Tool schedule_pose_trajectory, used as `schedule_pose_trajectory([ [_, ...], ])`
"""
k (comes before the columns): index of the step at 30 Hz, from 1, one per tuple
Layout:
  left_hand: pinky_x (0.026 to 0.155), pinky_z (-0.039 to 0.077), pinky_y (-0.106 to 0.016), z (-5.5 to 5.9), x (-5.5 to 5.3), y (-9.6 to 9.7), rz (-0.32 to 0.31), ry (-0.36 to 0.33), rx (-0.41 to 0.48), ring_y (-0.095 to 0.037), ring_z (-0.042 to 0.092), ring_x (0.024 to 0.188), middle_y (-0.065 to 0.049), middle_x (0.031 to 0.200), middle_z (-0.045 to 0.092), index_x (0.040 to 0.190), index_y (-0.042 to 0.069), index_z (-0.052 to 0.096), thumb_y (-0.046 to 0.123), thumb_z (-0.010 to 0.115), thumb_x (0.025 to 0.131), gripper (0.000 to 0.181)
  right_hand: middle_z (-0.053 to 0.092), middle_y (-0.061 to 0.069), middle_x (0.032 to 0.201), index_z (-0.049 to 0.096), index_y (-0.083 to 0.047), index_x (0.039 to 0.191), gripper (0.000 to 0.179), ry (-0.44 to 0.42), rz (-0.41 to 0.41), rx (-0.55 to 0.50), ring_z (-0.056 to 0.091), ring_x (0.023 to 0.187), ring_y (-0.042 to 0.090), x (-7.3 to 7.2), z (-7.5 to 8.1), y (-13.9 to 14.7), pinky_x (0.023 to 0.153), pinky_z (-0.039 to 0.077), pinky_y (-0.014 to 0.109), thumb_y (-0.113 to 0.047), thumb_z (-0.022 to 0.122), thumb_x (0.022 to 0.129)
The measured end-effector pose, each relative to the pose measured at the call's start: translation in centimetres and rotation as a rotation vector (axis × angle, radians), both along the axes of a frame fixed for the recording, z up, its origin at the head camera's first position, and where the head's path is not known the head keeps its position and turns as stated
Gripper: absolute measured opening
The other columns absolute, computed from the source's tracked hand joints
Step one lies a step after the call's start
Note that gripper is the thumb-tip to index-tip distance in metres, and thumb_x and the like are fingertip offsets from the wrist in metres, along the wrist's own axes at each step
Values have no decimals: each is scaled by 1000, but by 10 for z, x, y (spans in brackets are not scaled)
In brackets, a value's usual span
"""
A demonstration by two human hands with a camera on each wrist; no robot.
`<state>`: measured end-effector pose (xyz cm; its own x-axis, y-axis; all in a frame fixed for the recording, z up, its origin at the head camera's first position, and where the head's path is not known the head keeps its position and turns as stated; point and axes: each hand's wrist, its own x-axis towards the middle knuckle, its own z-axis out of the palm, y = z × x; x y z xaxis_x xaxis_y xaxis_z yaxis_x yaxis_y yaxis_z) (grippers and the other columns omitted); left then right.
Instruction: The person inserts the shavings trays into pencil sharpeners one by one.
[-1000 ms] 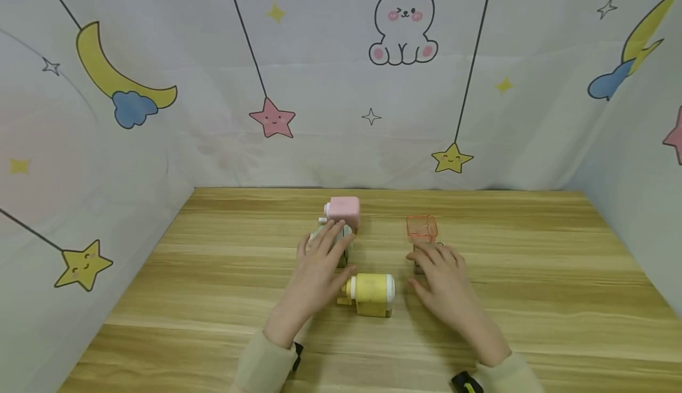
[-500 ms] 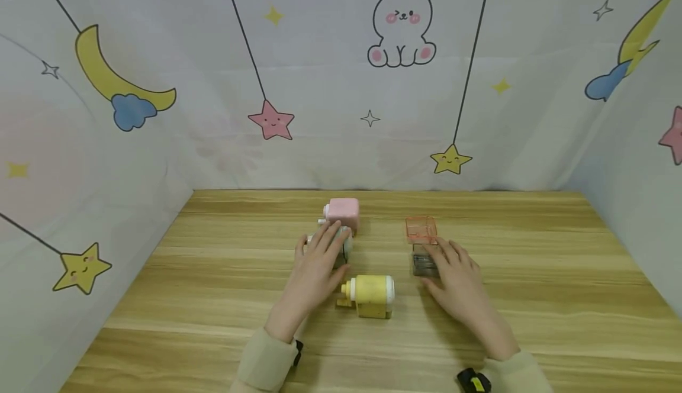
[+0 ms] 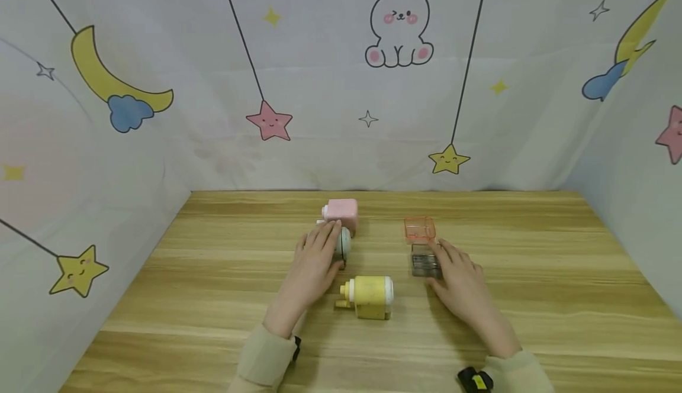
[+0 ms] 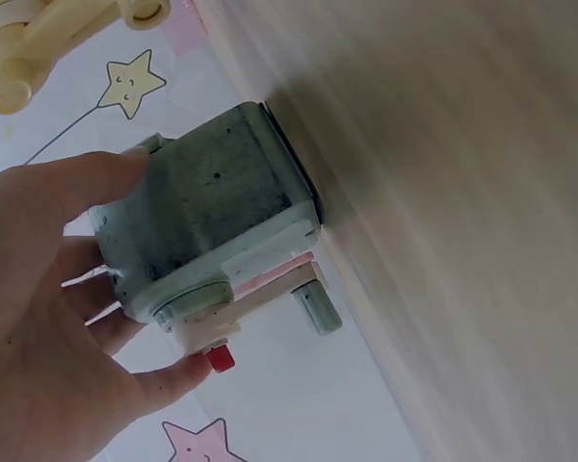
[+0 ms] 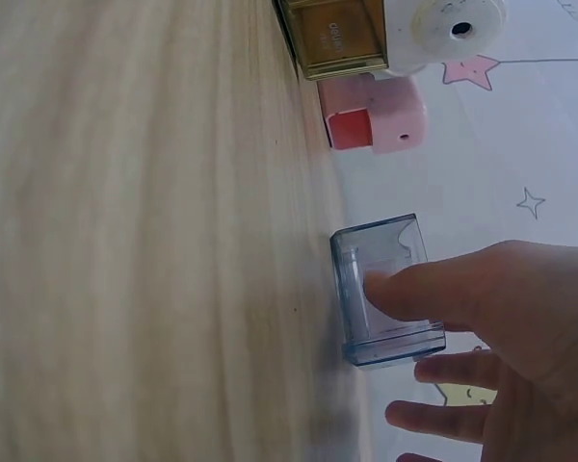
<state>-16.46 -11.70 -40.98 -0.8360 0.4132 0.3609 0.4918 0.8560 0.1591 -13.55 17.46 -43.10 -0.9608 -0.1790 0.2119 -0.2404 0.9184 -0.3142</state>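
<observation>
My left hand [image 3: 314,260] grips a grey-green hand-crank pencil sharpener [image 3: 345,244] left of the table's middle. In the left wrist view the thumb lies on one side of the sharpener body [image 4: 212,183], several fingers behind it, and its crank handle [image 4: 318,308] sticks out below. To the right, a smoky clear pencil sharpener drawer [image 3: 425,263] rests on the table. My right hand [image 3: 460,280] is at its right side, fingers loosely extended. In the right wrist view the thumb overlaps the clear drawer [image 5: 376,260], while the other fingers are spread apart.
A yellow sharpener [image 3: 373,295] stands nearer the person, between the hands. Behind the left hand is a pink sharpener [image 3: 343,212]. A clear orange drawer [image 3: 420,228] sits just beyond the smoky one. A printed cloth [image 3: 330,162] rises at the table's back edge.
My right hand has drawn back to the right, so more of the smoky drawer shows. The left hand has shifted slightly left on the grey-green sharpener, uncovering its right end.
</observation>
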Motion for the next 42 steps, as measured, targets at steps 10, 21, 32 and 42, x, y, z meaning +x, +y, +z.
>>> schedule_pose_trajectory([
  [10,103,42,-56,3,-5,-3,-3,22,-5,-40,48,126,-17,138,50,140,8,44,14,76,82,67,52,24,136,39,0,142,69,21,-33,-15,57,111,43,-2,-2,0,84,47,61,-19,72,85],
  [21,103,41,-56,7,-8,-5,13,-100,-25,-39,47,128,-20,143,45,147,5,34,15,72,85,73,51,29,133,38,6,141,71,21,-35,-93,52,118,46,-7,-1,-3,92,46,60,-13,73,82],
  [32,99,45,-54,-1,-14,-8,-19,-79,-27,-42,50,121,-23,139,44,144,2,34,12,74,83,73,48,28,136,35,6,143,74,-25,-45,-141,52,119,45,-10,-2,-6,93,48,57,-10,74,81],
  [42,92,49,-52,-2,-22,-9,-49,-144,31,-40,51,116,-25,133,45,140,-3,33,10,74,82,72,54,27,127,42,8,137,66,-1,-41,-192,57,112,45,-13,-6,-5,88,50,58,-3,74,80],
])
